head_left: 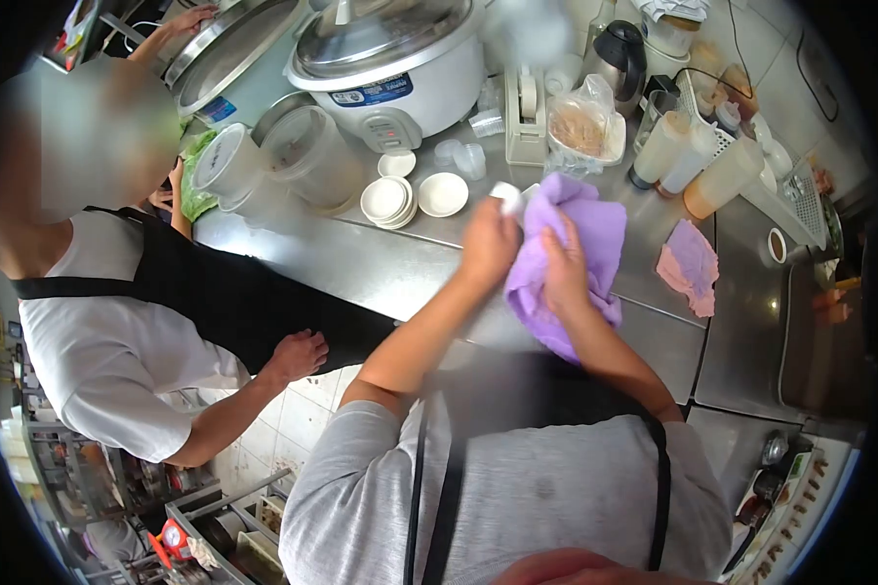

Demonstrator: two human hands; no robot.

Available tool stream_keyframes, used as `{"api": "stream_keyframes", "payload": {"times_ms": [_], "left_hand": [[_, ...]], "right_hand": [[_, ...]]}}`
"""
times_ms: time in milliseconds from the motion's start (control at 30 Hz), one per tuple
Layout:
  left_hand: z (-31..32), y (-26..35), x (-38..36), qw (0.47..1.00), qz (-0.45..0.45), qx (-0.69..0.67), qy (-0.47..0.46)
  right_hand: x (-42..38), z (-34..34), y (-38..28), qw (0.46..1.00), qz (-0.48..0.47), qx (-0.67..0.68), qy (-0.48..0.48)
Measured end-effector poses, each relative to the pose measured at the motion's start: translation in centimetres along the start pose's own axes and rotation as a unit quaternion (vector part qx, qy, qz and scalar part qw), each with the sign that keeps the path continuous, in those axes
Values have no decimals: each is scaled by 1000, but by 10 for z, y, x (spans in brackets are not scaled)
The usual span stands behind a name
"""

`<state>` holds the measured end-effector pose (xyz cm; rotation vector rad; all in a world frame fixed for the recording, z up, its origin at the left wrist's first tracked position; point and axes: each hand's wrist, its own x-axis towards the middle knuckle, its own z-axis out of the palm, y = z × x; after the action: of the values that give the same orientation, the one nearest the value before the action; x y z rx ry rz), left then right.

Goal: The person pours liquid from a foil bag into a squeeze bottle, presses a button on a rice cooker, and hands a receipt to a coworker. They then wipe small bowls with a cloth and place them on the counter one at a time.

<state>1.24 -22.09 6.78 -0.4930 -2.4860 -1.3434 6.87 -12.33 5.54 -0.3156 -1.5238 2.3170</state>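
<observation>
My left hand is closed around a small white dish, whose shape is partly hidden by the fingers and blurred. Bunched in my right hand is a purple cloth, which hangs down toward my apron. Both hands are above the front of the steel counter, close together. Left of them on the counter stand a stack of white dishes, a single white dish and another small dish. Small clear plastic cups lie behind.
A co-worker in a black apron stands close on my left. At the back are a large rice cooker, clear plastic tubs, a tape dispenser and a bagged bowl. Sauce bottles and a pink-purple cloth are right.
</observation>
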Motion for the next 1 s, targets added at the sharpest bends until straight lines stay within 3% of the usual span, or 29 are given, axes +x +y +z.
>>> {"api": "stream_keyframes", "payload": {"times_ms": [100, 167, 233, 333, 400, 433, 467, 533, 567, 633, 667, 767, 800, 833, 867, 900, 1000], "left_hand": [[7, 25, -20, 982, -81, -129, -108], [6, 28, -23, 958, -107, -210, -161], [6, 25, -15, 866, -226, -403, -189], [1, 23, 1, 698, -381, -551, -254], [-2, 26, 6, 575, -473, -594, -306], [-1, 29, 6, 545, -472, -632, -283], [4, 27, 7, 572, -462, -616, -284], [19, 15, 3, 619, -444, -582, -284], [29, 8, -1, 703, -405, -516, -276], [22, 30, -2, 752, -404, -459, -246], [19, 38, -5, 773, -405, -430, -232], [33, 3, 6, 849, -325, -331, -254], [28, -15, 30, 757, -414, -424, -276], [26, -24, 41, 779, -409, -418, -227], [26, -25, 50, 837, -375, -361, -166], [32, -44, 62, 873, -339, -282, -207], [61, -80, 79, 933, -199, -135, -267]], "right_hand": [[14, 0, -2, 995, -80, -51, 2], [31, -24, -6, 998, 51, 21, -28], [36, -50, -15, 965, 228, 129, -30], [15, -37, -39, 997, 75, -19, 21], [3, -32, -37, 984, -28, -173, -36], [-4, -27, -37, 959, -90, -255, -82], [-8, -24, -36, 922, -149, -334, -125], [-12, -23, -25, 886, -174, -400, -159], [-10, -24, -22, 864, -190, -431, -176], [-10, -32, -25, 837, -166, -475, -216], [-13, -39, -29, 822, -149, -497, -235], [-6, -56, -64, 773, 56, -494, -393], [-8, -77, -80, 816, 85, -452, -351], [-9, -100, -96, 850, 111, -407, -315], [-14, -113, -113, 887, 148, -334, -282], [-18, -125, -128, 915, 184, -259, -248], [-34, -154, -151, 951, 125, -227, -166]]}}
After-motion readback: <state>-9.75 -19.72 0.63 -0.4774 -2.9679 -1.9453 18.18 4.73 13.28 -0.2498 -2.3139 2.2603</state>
